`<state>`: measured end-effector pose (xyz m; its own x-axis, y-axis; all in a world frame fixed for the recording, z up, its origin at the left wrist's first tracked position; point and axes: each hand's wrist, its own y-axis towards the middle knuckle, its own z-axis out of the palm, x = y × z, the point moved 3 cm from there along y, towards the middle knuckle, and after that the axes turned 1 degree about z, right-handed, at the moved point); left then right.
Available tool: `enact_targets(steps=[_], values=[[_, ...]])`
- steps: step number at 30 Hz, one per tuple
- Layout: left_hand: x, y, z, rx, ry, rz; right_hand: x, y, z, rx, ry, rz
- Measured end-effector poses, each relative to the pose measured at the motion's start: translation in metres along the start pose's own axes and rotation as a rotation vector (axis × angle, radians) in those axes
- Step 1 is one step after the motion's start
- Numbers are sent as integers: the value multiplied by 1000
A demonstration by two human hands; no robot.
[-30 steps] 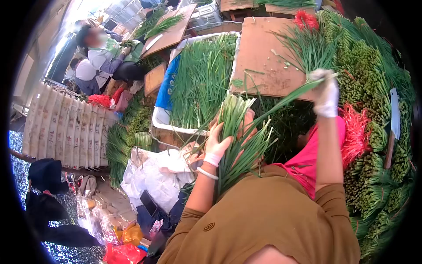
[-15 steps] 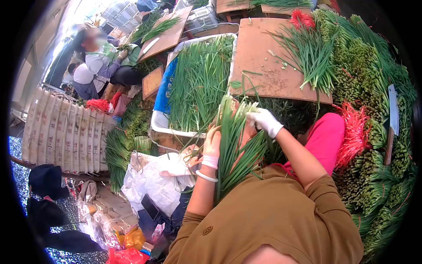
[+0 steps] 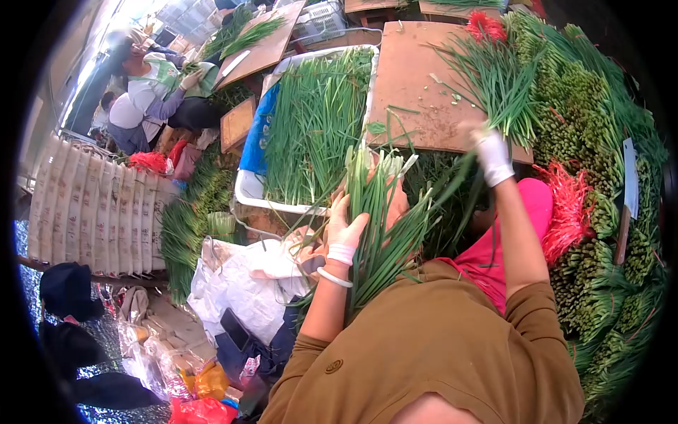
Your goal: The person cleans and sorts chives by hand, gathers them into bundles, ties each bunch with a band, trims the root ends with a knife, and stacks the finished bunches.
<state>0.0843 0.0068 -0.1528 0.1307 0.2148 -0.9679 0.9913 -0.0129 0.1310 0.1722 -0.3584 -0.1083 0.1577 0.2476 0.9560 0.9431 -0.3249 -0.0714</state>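
My left hand (image 3: pixel 344 225), in a white glove with the fingertips bare, is closed round a loose bunch of garlic chives (image 3: pixel 371 212). The pale stem ends point up and the green leaves spread down over my lap. To the right of the bunch, my gloved right hand (image 3: pixel 490 154) is raised near the front edge of a wooden board (image 3: pixel 409 78). Its fingers are smeared by motion. Blurred green leaves (image 3: pixel 458 185) trail just below and left of it; whether the fingers hold them I cannot tell.
A white crate (image 3: pixel 248 187) of loose chives stands ahead. More chives (image 3: pixel 505 95) lie on the board. Stacked bundles (image 3: pixel 572 120), red ties (image 3: pixel 565 212) and a knife (image 3: pixel 627 198) are at right. At left are a phone (image 3: pixel 234 329) and a seated co-worker (image 3: pixel 152 95).
My right hand has left the top of the bunch and moved right and up, towards the board. My left hand keeps its hold on the chives. The view has shifted slightly.
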Motion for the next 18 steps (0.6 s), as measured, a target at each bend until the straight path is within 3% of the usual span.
enact_targets(steps=[1, 2, 4, 7, 9, 10, 11, 12, 14, 16, 17, 18], values=[[2, -1, 0, -3, -65, -15, 16, 9, -21, -152, 26, -267], [2, -1, 1, -5, -129, -27, 22, 17, -36, -151, 185, -190], [-2, -3, 4, -21, -251, -33, 59, 4, -32, 131, 55, -169], [-1, -3, 2, -7, -319, -66, 66, -29, 48, 244, -305, -633], [-2, -4, 1, 19, -262, -25, 55, -43, 99, 449, -320, -292], [-4, -4, 0, 42, -197, 28, 56, -51, 118, 550, -179, 45], [-7, -4, -1, 65, -131, 83, 46, -50, 137, 578, -49, 87], [-13, -7, -1, 68, 37, 123, 44, -50, 150, 553, -114, 82], [-18, -8, -1, 52, 44, 95, 27, -44, 169, 551, -26, 102], [-7, -8, -5, 51, -104, 30, 12, -35, 164, 530, 130, 148], [-3, -6, -6, 48, -183, -2, 32, -35, 143, 410, 216, 92], [-1, -7, -7, 27, -237, -42, 21, -11, 128, 367, 133, 63]])
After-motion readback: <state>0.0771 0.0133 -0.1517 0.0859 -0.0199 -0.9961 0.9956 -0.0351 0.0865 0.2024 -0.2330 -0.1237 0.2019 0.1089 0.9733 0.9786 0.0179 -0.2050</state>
